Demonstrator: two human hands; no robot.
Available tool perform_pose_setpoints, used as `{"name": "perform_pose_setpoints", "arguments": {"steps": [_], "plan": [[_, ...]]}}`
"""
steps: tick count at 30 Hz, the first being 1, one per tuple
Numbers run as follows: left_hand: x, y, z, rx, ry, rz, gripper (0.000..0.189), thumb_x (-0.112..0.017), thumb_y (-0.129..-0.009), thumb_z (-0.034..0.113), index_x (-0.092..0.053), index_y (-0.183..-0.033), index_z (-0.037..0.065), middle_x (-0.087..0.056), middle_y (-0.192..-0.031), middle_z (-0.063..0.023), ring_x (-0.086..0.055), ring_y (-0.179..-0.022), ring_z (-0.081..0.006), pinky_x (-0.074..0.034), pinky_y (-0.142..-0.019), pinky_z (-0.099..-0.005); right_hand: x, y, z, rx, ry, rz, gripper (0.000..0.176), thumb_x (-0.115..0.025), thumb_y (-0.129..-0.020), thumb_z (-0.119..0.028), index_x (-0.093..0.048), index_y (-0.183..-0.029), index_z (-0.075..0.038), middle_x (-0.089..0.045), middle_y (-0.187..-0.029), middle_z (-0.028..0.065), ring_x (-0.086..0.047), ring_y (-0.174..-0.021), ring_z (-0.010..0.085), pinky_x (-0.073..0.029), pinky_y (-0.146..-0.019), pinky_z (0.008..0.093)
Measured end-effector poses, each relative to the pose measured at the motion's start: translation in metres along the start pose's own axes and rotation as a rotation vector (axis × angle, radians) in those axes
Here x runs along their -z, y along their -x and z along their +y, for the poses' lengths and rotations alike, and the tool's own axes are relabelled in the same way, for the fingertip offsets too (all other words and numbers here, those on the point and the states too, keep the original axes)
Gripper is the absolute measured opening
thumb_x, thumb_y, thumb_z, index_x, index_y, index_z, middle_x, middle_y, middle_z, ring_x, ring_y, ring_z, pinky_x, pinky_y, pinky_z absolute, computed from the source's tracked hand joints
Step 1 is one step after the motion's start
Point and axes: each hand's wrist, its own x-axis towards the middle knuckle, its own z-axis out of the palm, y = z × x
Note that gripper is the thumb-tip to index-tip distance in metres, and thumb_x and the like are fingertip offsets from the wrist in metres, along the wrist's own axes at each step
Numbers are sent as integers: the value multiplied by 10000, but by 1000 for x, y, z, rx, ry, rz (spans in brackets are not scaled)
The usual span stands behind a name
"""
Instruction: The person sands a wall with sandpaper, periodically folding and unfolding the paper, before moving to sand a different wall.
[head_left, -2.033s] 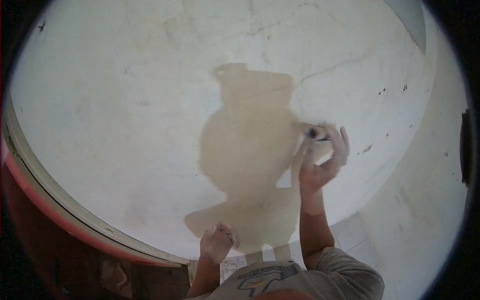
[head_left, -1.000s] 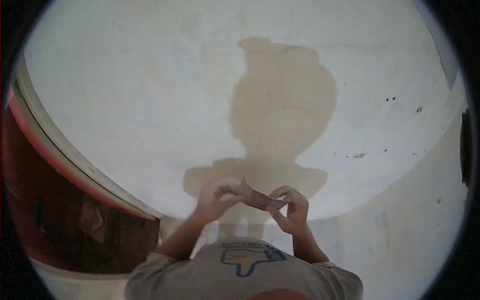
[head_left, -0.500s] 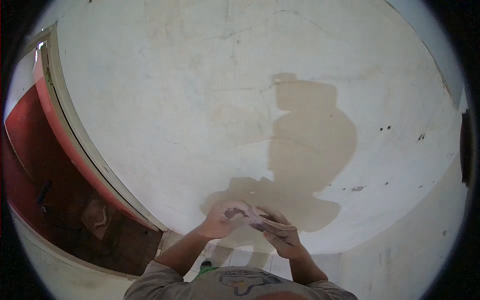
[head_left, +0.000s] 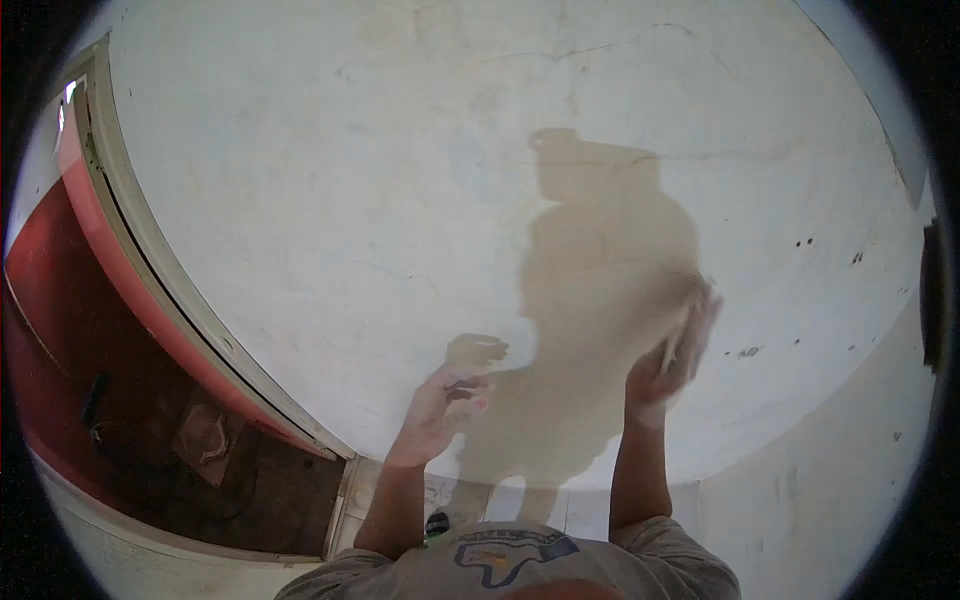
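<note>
My right hand (head_left: pixel 675 350) is raised to the wall (head_left: pixel 330 190), its fingers pointing up and smeared by motion. A pale edge of the folded sandpaper (head_left: pixel 671 352) shows between the thumb and fingers. My left hand (head_left: pixel 440 410) hangs in front of the wall lower down, with fingers loosely bent, apart from the thumb, and nothing in them. White dust coats both hands. The wall is off-white, with thin cracks and faint tan patches.
My shadow (head_left: pixel 600 300) falls across the wall. Several small holes (head_left: pixel 803 243) mark its right side. At left, a door frame (head_left: pixel 170 270) borders a doorway onto a dark brown floor (head_left: pixel 270 500). Pale floor tiles (head_left: pixel 590 512) lie below me.
My hands, together around the folded sandpaper before, have separated. The right has moved up and right with the sandpaper to the wall; the left has let go and shifted slightly left.
</note>
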Motion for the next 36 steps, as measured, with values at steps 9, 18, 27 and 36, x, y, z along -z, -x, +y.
{"name": "perform_pose_setpoints", "arguments": {"steps": [9, 18, 27, 36], "plan": [[48, 10, 30, 47, 54, -133, 222, -615, -966, 179, -627, -1089, -6, -702, -967, -103, -658, -907, -189, -480, -877, -342, -87, 3, -87, 188, -35, -761, 654, -594, -783, -22, -553, -1427, -121, -458, -1537, 115, -380, -1449, 342, -301, -1184, 524], [89, 3, 13, 46, 270, -90, 195, -584, -987, 155, -625, -1064, -20, -676, -895, -109, -654, -843, -214, -515, -802, -350, -112, 8, -114, 196, 123, -698, 656, -582, -796, -52, -511, -1447, -72, -422, -1560, 113, -357, -1464, 323, -300, -1189, 515], [107, -9, -10, 53, 307, -231, 204, -588, -995, 149, -635, -1096, -22, -674, -899, -89, -654, -851, -204, -521, -805, -359, -115, 35, -109, 79, 131, -568, 619, -566, -867, -53, -448, -1474, -8, -399, -1558, 182, -343, -1455, 396, -269, -1194, 533], [112, -5, -10, 166, 275, -459, 268, -564, -1015, 197, -643, -1136, -28, -672, -967, -104, -653, -906, -228, -506, -864, -373, -88, 38, -68, -198, 302, -57, 510, -425, -1017, -105, -365, -1465, 132, -356, -1525, 336, -305, -1436, 514, -208, -1195, 541]]}}
